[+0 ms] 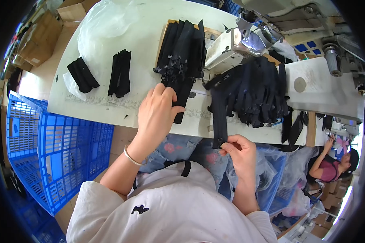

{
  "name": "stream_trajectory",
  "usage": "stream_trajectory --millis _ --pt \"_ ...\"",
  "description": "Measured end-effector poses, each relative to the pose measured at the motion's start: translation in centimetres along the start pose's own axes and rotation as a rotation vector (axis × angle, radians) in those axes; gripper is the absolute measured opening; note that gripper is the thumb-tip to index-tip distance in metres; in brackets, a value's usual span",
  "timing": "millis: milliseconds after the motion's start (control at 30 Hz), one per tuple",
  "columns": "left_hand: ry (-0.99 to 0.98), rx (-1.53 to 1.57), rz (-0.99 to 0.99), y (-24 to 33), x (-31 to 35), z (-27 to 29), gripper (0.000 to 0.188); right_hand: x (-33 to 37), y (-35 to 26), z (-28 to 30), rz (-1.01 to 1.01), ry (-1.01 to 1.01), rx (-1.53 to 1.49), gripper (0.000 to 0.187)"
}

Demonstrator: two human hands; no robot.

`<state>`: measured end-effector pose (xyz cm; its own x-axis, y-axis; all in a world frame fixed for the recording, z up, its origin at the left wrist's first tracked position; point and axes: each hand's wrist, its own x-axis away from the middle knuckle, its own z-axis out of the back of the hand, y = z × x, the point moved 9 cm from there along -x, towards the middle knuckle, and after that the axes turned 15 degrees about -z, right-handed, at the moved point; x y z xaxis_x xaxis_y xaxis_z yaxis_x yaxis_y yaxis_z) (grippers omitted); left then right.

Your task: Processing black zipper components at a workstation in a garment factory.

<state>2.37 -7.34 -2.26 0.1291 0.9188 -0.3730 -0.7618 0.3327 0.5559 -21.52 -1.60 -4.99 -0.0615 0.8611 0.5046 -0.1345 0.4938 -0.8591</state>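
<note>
Black fabric strips that look like zippers lie in bundles on the white sewing table (129, 105). My right hand (242, 152) pinches the lower end of one black zipper (220, 121) at the table's front edge. That zipper's upper end reaches toward the sewing machine head (231, 46). My left hand (156, 111) curls over another black zipper (184, 97), below the large bundle (180, 52), with its thumb on the strip; its fingertips are partly hidden. Right of the machine head, a thick heap of black zippers (259, 93) hangs toward the front edge.
Two small black bundles (119, 73) (83, 75) lie at the left by a clear plastic bag (103, 28). A blue crate (65, 150) stands left of the table. Cardboard boxes (40, 38) are beyond. A co-worker (332, 166) sits at far right.
</note>
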Motion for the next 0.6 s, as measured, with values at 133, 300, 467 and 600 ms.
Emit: stream_trajectory --millis 133,300,467,600 --pt "0.107 -0.040 -0.153 1.4 -0.2 1.0 0.021 -0.1 0.3 -0.3 -0.026 -0.001 -0.047 0.006" --pt "0.051 1.157 0.481 -0.7 1.8 -2.2 0.016 0.2 -3.5 -1.7 0.023 -0.023 -0.097 0.006" --pt "0.021 1.351 0.520 0.2 2.1 -3.8 0.018 0.0 -9.3 -4.3 0.398 0.000 0.321 0.010" --pt "-0.017 1.371 0.498 1.3 2.1 -4.1 0.024 -2.4 -8.9 -6.1 0.582 -0.034 0.364 0.010"
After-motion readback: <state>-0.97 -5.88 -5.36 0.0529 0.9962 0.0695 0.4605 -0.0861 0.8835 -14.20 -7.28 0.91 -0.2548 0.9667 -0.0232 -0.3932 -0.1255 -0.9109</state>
